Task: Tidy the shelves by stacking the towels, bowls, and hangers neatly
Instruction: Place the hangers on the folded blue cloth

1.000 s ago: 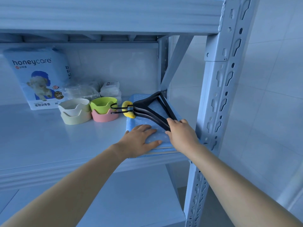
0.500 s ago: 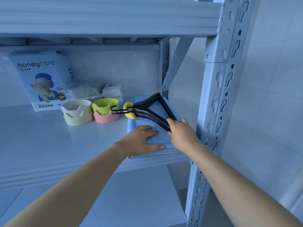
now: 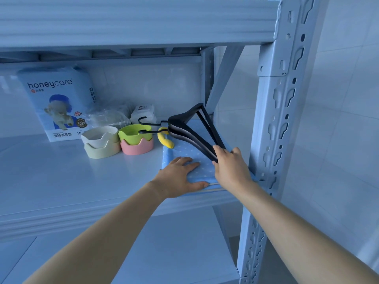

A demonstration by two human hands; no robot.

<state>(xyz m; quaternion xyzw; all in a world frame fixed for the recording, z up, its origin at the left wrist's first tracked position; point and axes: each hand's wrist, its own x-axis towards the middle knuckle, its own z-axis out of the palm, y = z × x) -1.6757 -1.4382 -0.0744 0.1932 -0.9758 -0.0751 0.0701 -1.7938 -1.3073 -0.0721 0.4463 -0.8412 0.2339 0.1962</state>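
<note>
Hangers pinched at one end by right hand; left hand spread flat on folded towels.

My left hand lies flat, palm down, fingers spread (thumb pointing at the other hand). My right hand, just beside it and a little higher, curls round one end of the black plastic hangers; both bare forearms stretch forward.

a household storage corner, probably a utility room. a pale grey metal shelving rack with slotted uprights stands against white tiled walls. its shelf holds a blue "honeycare" pet-pad pack picturing a dog, stacked pastel plastic bowls, black plastic hangers and a folded blue dotted towel.
</note>
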